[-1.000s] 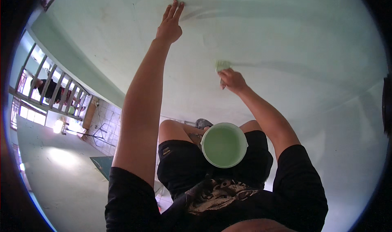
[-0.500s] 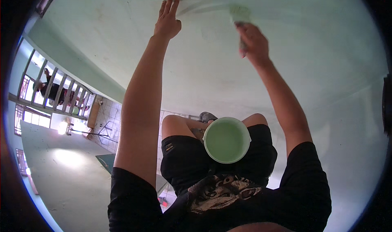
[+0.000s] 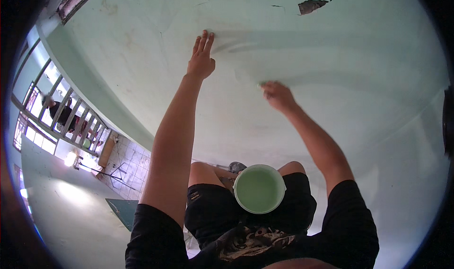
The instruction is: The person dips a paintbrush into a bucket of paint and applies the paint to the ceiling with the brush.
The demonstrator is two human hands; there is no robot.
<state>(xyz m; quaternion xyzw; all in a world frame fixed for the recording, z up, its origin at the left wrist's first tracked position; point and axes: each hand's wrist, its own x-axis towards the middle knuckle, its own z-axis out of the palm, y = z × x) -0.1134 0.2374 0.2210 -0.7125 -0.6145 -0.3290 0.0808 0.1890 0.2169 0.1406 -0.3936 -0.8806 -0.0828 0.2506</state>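
My left hand [image 3: 202, 61] rests with outstretched fingers against the pale green wall [image 3: 227, 122]. To its right and lower down, my right hand [image 3: 279, 96] is closed around a paintbrush [image 3: 261, 85]. Only a small greenish part of the brush shows past the blurred fingers; the rest is hidden. A white bucket [image 3: 259, 189] of light green paint sits in my lap, between my thighs. Long shadows of both arms fall across the wall.
A hole [image 3: 312, 6] with dark broken edges and fine cracks mark the upper wall. At left, a person [image 3: 61, 112] appears behind a railing [image 3: 52, 120]. A lit lamp [image 3: 71, 158] on a stand is near the tiled floor [image 3: 126, 162]. A dark green board [image 3: 120, 211] lies nearby.
The view has tilted upward, bringing the wall hole into sight. My right hand has moved down and left along the wall, turning the brush mostly out of sight. My left hand stays on the wall.
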